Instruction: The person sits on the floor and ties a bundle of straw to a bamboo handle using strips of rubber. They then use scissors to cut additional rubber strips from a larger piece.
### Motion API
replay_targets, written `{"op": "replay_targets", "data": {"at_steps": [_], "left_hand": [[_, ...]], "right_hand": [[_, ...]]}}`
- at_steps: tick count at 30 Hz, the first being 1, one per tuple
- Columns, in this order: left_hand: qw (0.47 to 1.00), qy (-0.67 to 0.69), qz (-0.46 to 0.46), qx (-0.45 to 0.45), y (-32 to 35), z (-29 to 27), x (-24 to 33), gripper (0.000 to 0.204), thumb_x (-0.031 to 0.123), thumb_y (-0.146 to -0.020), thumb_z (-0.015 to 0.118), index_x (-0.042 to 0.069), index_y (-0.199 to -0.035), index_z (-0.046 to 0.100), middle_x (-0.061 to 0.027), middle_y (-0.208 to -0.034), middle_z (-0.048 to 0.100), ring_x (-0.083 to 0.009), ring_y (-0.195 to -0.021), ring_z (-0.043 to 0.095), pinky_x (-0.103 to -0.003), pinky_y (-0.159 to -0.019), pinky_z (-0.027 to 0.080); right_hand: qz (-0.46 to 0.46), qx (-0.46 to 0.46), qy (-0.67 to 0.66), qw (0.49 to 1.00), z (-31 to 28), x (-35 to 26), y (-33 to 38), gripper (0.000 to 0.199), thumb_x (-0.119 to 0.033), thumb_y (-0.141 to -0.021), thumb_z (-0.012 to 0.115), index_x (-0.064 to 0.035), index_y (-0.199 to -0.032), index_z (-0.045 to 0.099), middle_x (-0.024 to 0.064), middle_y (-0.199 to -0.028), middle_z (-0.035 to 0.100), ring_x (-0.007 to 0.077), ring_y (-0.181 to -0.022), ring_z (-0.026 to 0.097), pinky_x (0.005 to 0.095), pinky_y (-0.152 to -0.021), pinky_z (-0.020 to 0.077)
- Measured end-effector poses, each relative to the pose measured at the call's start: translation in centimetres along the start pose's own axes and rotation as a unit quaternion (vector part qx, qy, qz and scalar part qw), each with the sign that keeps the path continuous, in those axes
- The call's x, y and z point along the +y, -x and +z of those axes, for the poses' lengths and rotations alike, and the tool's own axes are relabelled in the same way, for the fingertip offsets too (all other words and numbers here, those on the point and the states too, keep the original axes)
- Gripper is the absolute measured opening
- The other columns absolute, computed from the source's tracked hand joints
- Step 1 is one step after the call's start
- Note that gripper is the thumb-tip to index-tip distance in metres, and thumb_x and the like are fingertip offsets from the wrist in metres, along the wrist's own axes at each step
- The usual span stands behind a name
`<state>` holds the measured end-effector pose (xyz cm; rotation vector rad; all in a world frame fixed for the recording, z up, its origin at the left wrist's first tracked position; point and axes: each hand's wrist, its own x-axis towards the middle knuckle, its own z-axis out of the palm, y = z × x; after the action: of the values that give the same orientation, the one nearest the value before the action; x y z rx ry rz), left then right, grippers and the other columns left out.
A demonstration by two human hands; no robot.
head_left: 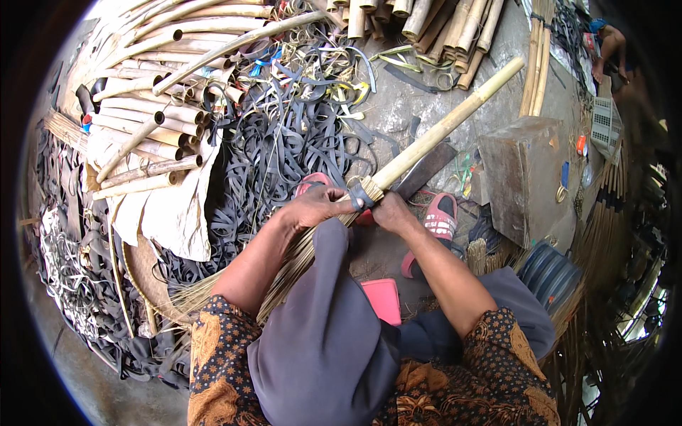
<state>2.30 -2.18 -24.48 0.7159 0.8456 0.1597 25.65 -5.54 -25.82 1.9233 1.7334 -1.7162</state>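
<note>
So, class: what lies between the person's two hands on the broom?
In the head view, a dark strap binding wraps the broom between left hand and right hand.

A broom across the lap, with stock heaped all round.

The long bamboo-handled stick broom [398, 160] lies slantwise over the person's knees, handle to the upper right, bristles to the lower left. The left hand [320, 206] and right hand [393, 211] meet at its dark strap binding [364, 193]. The tangled pile of dark rubber strips [284, 142] lies beyond the hands, the stacked cut bamboo tubes [153, 113] left of it, the grey wooden chopping block [526, 177] to the right.
</note>
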Motion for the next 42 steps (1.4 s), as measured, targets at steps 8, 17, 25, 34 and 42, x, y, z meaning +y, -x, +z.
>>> {"op": "replay_targets", "data": {"at_steps": [8,17,25,34,42], "left_hand": [[0.895,-0.373,0.008,0.244,-1.5,2.0,0.1,0.06,0.051,-0.084,0.073,0.007,-0.124,0.07,-0.0276,-0.101,0.073,-0.0424,-0.096,0.072,-0.051,-0.085,0.056],[0.901,-0.337,-0.005,0.274,-1.2,2.6,-0.2,0.058,0.049,-0.084,0.074,0.009,-0.127,0.071,-0.0248,-0.102,0.074,-0.0395,-0.097,0.073,-0.048,-0.087,0.055],[0.911,-0.317,0.0,0.265,-2.9,1.1,-2.6,0.062,0.052,-0.082,0.079,0.002,-0.118,0.069,-0.022,-0.099,0.074,-0.0366,-0.092,0.073,-0.045,-0.081,0.056],[0.955,-0.164,-0.049,0.241,-2.4,0.4,-1.2,0.073,0.046,-0.071,0.092,-0.002,-0.119,0.065,-0.0093,-0.092,0.073,-0.0178,-0.085,0.068,-0.034,-0.079,0.054],[0.925,-0.287,-0.057,0.243,-2.7,0.8,-0.6,0.071,0.063,-0.074,0.075,0.0,-0.107,0.073,-0.0211,-0.094,0.074,-0.03,-0.09,0.073,-0.038,-0.082,0.055]], "right_hand": [[-0.197,0.096,0.198,0.955,-6.9,-8.2,0.4,0.04,-0.022,-0.096,0.066,-0.0151,-0.134,0.059,0.0175,-0.116,0.064,0.0429,-0.101,0.067,0.051,-0.086,0.0553],[-0.284,-0.007,0.41,0.867,-6.1,-9.1,-4.4,0.013,-0.015,-0.089,0.064,-0.0089,-0.1,0.067,0.0144,-0.101,0.069,0.0375,-0.096,0.072,0.0484,-0.082,0.0586],[-0.105,-0.125,0.113,0.98,-5.8,-6.7,-2.6,0.026,-0.025,-0.091,0.058,0.001,-0.085,0.058,0.0231,-0.075,0.059,0.0434,-0.076,0.063,0.0527,-0.069,0.0472],[-0.138,0.093,0.094,0.982,0.3,-1.4,1.1,0.014,-0.015,-0.097,0.056,-0.0018,-0.094,0.054,0.023,-0.091,0.057,0.045,-0.091,0.059,0.0509,-0.079,0.0477],[-0.121,0.301,0.008,0.946,4.6,-2.1,2.4,0.019,-0.01,-0.09,0.07,-0.0037,-0.099,0.055,0.0167,-0.096,0.054,0.0361,-0.081,0.059,0.0443,-0.072,0.0508]]}}
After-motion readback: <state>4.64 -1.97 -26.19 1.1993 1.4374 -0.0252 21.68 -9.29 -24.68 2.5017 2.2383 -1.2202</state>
